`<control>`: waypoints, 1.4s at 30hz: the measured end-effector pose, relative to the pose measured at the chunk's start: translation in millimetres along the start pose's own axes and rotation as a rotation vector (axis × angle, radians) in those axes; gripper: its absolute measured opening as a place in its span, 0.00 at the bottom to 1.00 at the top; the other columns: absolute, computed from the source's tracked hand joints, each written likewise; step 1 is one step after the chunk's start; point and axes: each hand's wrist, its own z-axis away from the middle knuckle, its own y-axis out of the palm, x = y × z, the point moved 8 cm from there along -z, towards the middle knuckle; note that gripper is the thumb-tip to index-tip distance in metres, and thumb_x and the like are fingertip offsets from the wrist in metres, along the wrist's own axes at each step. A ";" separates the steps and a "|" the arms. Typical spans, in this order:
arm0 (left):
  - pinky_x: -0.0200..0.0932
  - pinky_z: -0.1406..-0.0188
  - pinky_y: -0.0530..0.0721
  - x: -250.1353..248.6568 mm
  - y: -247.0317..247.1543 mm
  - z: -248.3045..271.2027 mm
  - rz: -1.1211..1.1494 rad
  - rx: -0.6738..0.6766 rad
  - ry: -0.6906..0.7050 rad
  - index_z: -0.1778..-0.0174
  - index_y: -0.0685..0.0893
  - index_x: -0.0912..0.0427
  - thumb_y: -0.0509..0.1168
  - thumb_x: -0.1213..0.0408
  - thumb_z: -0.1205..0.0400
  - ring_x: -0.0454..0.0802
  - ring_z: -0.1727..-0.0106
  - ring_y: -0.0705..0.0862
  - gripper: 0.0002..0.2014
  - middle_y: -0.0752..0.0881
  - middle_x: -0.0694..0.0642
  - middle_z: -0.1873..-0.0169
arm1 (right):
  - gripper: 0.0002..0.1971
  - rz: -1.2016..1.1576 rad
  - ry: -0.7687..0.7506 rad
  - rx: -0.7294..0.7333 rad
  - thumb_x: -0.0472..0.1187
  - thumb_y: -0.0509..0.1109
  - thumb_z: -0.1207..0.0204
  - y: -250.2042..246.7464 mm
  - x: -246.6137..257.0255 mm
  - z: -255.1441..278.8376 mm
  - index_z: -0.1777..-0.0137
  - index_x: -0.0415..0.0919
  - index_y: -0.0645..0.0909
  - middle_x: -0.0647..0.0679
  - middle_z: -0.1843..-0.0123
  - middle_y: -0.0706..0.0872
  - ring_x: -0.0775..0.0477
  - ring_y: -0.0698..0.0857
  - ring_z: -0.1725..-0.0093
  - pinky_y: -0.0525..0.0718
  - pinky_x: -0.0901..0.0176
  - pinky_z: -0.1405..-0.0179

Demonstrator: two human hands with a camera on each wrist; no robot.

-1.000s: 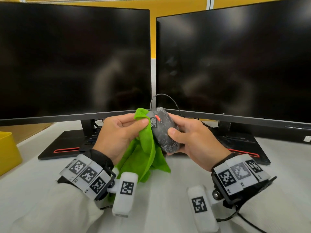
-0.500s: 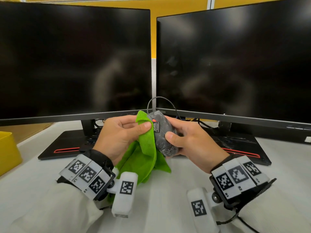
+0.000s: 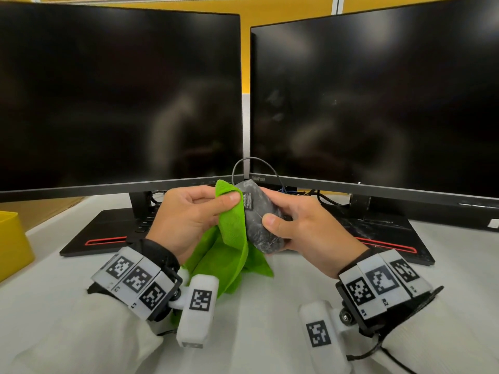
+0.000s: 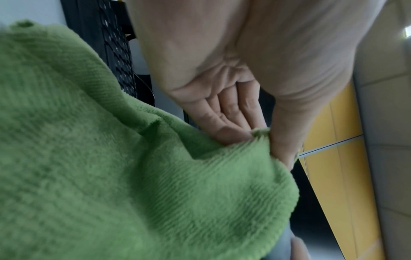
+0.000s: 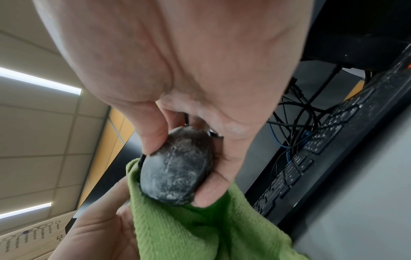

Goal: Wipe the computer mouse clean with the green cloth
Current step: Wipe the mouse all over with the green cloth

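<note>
A dusty black wired mouse is held up above the desk, underside and label toward me. My right hand grips it between thumb and fingers. My left hand pinches the green cloth between thumb and fingers and presses its upper edge against the mouse's left side. The rest of the cloth hangs down to the desk. In the right wrist view, the cloth wraps under the mouse's lower end. The mouse cable loops up behind it.
Two dark monitors stand close behind the hands, with their black bases on the white desk. A black keyboard and tangled cables lie beneath the monitors. A yellow bin sits at the left edge.
The mouse has turned in my right hand, so its red-marked part no longer shows. My left thumb with the cloth has slid up along the mouse's left side.
</note>
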 end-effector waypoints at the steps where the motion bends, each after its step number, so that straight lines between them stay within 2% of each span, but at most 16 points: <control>1: 0.50 0.54 0.96 0.7 -1.3 -0.7 -0.008 -0.021 0.002 0.47 0.90 0.77 0.79 0.63 0.33 0.61 0.57 0.94 0.24 0.93 0.75 0.50 | 0.26 0.005 0.003 -0.004 0.26 0.61 0.11 0.3 0.2 0.1 0.21 0.52 0.80 0.42 0.30 0.90 0.38 0.90 0.31 0.88 0.27 0.36; 7: 0.46 0.51 0.95 1.7 -3.9 -2.5 0.001 0.023 0.001 0.45 0.91 0.73 0.73 0.66 0.24 0.57 0.54 0.94 0.16 0.94 0.71 0.49 | 0.27 -0.003 0.026 -0.020 0.26 0.61 0.12 -3.4 -2.1 0.2 0.20 0.52 0.79 0.41 0.31 0.91 0.36 0.89 0.31 0.88 0.28 0.35; 9: 0.48 0.48 0.95 1.4 -3.1 -2.6 0.000 0.062 0.009 0.42 0.90 0.73 0.76 0.70 0.22 0.59 0.51 0.94 0.14 0.93 0.72 0.47 | 0.27 0.000 0.024 -0.016 0.26 0.62 0.12 -4.3 -1.5 0.4 0.19 0.51 0.79 0.42 0.31 0.91 0.37 0.89 0.31 0.88 0.29 0.35; 11: 0.53 0.46 0.94 1.5 -3.2 -2.3 -0.036 0.066 0.029 0.43 0.92 0.70 0.80 0.68 0.26 0.61 0.50 0.93 0.16 0.92 0.74 0.46 | 0.27 0.015 0.014 -0.019 0.30 0.65 0.14 -3.7 -0.2 0.6 0.18 0.50 0.77 0.43 0.30 0.90 0.39 0.89 0.31 0.88 0.29 0.34; 13: 0.60 0.44 0.92 0.6 -4.4 -1.9 -0.123 0.019 0.046 0.51 0.94 0.65 0.86 0.60 0.35 0.65 0.52 0.92 0.19 0.92 0.75 0.50 | 0.31 0.058 -0.001 -0.026 0.37 0.68 0.21 -1.3 2.5 1.0 0.16 0.49 0.75 0.45 0.28 0.89 0.43 0.88 0.29 0.87 0.31 0.32; 16: 0.62 0.47 0.90 -0.8 -3.4 0.1 -0.150 -0.037 0.061 0.58 0.94 0.63 0.89 0.57 0.39 0.66 0.56 0.91 0.20 0.93 0.75 0.55 | 0.32 0.106 -0.031 -0.021 0.40 0.68 0.23 1.3 6.2 0.6 0.16 0.49 0.75 0.49 0.27 0.89 0.48 0.87 0.27 0.85 0.35 0.27; 19: 0.50 0.61 0.93 -1.7 -3.4 -1.4 -0.145 -0.049 0.080 0.62 0.92 0.61 0.81 0.56 0.32 0.58 0.63 0.91 0.12 0.94 0.68 0.60 | 0.31 0.125 -0.046 -0.022 0.39 0.68 0.23 1.3 6.5 0.4 0.17 0.49 0.77 0.51 0.28 0.89 0.51 0.87 0.27 0.84 0.38 0.25; 21: 0.42 0.67 0.91 -0.7 -3.8 -2.4 -0.133 -0.033 0.068 0.60 0.92 0.62 0.78 0.60 0.27 0.52 0.66 0.92 0.09 0.94 0.63 0.62 | 0.30 0.127 -0.047 -0.033 0.37 0.68 0.21 -1.3 4.5 -0.4 0.17 0.48 0.77 0.50 0.28 0.89 0.50 0.87 0.27 0.84 0.39 0.25; 24: 0.44 0.59 0.94 2.2 -4.1 -4.4 -0.082 0.013 0.048 0.50 0.91 0.69 0.79 0.67 0.24 0.53 0.62 0.93 0.11 0.94 0.66 0.57 | 0.27 0.086 -0.019 -0.025 0.28 0.66 0.14 -5.0 -1.5 -1.4 0.17 0.48 0.77 0.46 0.28 0.89 0.46 0.88 0.30 0.87 0.40 0.30; 27: 0.50 0.50 0.94 3.7 -2.9 -4.8 -0.041 0.048 0.051 0.47 0.91 0.70 0.80 0.68 0.29 0.57 0.56 0.93 0.16 0.93 0.70 0.51 | 0.27 0.050 -0.012 -0.028 0.31 0.67 0.15 -6.2 -2.4 -1.8 0.18 0.50 0.78 0.45 0.29 0.90 0.43 0.88 0.29 0.88 0.34 0.33; 29: 0.52 0.48 0.94 3.2 -1.5 -3.9 -0.085 0.053 0.053 0.49 0.91 0.69 0.85 0.65 0.36 0.59 0.53 0.92 0.22 0.92 0.71 0.50 | 0.30 0.061 -0.023 -0.027 0.36 0.68 0.20 -5.0 0.0 -1.2 0.18 0.51 0.77 0.48 0.29 0.90 0.45 0.88 0.29 0.87 0.34 0.31; 32: 0.55 0.49 0.93 4.1 -2.9 -3.5 -0.155 0.018 0.052 0.51 0.91 0.68 0.91 0.64 0.42 0.63 0.54 0.92 0.27 0.93 0.72 0.52 | 0.28 0.113 -0.052 -0.014 0.35 0.67 0.18 -1.3 3.6 -0.6 0.18 0.52 0.77 0.51 0.28 0.90 0.50 0.87 0.28 0.85 0.39 0.27; 35: 0.65 0.43 0.88 3.4 -3.9 -3.2 -0.131 -0.026 0.057 0.55 0.92 0.66 0.88 0.59 0.39 0.67 0.53 0.90 0.22 0.91 0.78 0.52 | 0.28 0.117 -0.054 -0.012 0.35 0.67 0.18 -1.6 2.0 -1.3 0.18 0.50 0.77 0.49 0.28 0.89 0.50 0.87 0.28 0.86 0.44 0.29; 38: 0.60 0.45 0.88 4.8 -5.9 -6.1 -0.091 -0.005 0.058 0.59 0.94 0.60 0.86 0.58 0.30 0.62 0.58 0.91 0.12 0.93 0.70 0.57 | 0.26 0.078 -0.037 -0.005 0.27 0.64 0.13 -3.0 -1.0 -1.9 0.20 0.49 0.79 0.45 0.30 0.91 0.46 0.89 0.31 0.90 0.43 0.34; 40: 0.56 0.46 0.90 5.7 -5.2 -6.6 -0.069 0.026 0.059 0.53 0.94 0.62 0.82 0.57 0.31 0.60 0.56 0.91 0.15 0.93 0.68 0.54 | 0.26 0.031 -0.010 -0.006 0.27 0.63 0.12 -4.3 -3.2 -1.7 0.22 0.52 0.80 0.44 0.31 0.91 0.44 0.90 0.33 0.91 0.38 0.37; 42: 0.53 0.45 0.91 5.3 -2.0 -6.1 -0.038 0.065 0.070 0.46 0.92 0.67 0.81 0.62 0.31 0.61 0.50 0.90 0.19 0.92 0.69 0.50 | 0.26 -0.012 0.008 -0.006 0.27 0.62 0.12 -5.3 -3.8 -1.5 0.23 0.54 0.81 0.43 0.32 0.91 0.42 0.90 0.35 0.91 0.34 0.38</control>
